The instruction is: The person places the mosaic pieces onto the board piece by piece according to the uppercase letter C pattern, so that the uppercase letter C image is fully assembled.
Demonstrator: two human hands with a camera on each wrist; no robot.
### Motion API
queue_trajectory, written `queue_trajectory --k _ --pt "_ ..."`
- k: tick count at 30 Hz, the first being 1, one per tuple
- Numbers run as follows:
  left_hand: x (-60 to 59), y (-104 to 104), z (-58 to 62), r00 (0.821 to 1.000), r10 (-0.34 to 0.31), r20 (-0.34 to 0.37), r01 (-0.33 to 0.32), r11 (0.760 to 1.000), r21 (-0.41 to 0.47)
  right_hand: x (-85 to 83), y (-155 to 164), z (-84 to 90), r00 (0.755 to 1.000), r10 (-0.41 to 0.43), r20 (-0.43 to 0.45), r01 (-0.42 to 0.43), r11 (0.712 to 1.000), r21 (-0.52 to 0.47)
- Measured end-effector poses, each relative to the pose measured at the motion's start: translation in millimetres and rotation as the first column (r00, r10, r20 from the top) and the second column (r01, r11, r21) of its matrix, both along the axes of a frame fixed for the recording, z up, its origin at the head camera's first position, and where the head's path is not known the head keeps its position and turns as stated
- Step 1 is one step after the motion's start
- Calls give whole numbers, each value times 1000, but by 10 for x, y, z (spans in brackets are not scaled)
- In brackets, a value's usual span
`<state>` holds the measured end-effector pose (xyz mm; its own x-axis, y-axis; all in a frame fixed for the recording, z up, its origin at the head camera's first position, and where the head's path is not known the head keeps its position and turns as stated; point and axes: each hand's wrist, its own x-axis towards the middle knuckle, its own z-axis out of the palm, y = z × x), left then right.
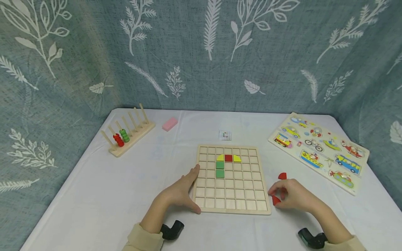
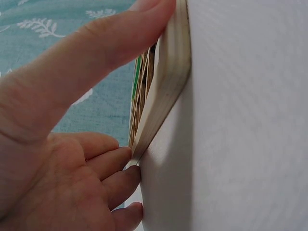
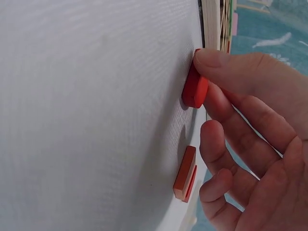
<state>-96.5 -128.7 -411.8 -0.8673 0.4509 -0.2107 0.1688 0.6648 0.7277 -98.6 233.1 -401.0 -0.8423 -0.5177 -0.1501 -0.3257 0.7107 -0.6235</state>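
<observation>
A person's left hand [image 1: 180,191] rests w/ straight fingers [image 2: 115,161] against the left edge of a wooden grid board [image 1: 231,179], thumb along its front corner. The right hand [image 1: 293,195], just right of the board, touches a red quarter-round piece [image 1: 276,200] on the white table [image 1: 94,195] w/ thumb & fingertip, not clearly gripping it. A 2nd red piece [image 1: 282,176] lies nearby. Board centre-front holds yellow, red & green tiles [image 1: 220,169].

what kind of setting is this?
Likely a staged tabletop play or recording booth: a white table ringed by a leaf-print curtain, with a wooden grid board, bead rack and vehicle puzzle.
</observation>
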Motion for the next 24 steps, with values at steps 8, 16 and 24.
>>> queue_trajectory --k 8,16,24 --pt "0 2 -7 1000 -4 -6 4 1000 -4 7 -4 0 999 -42 -18 43 998 36" --pt "-6 4 -22 1000 -8 -13 7 1000 -15 14 14 4 998 -62 -19 63 996 58" --pt "-4 5 -14 1000 -10 -18 10 1000 -23 47 50 24 998 -63 22 62 997 49"
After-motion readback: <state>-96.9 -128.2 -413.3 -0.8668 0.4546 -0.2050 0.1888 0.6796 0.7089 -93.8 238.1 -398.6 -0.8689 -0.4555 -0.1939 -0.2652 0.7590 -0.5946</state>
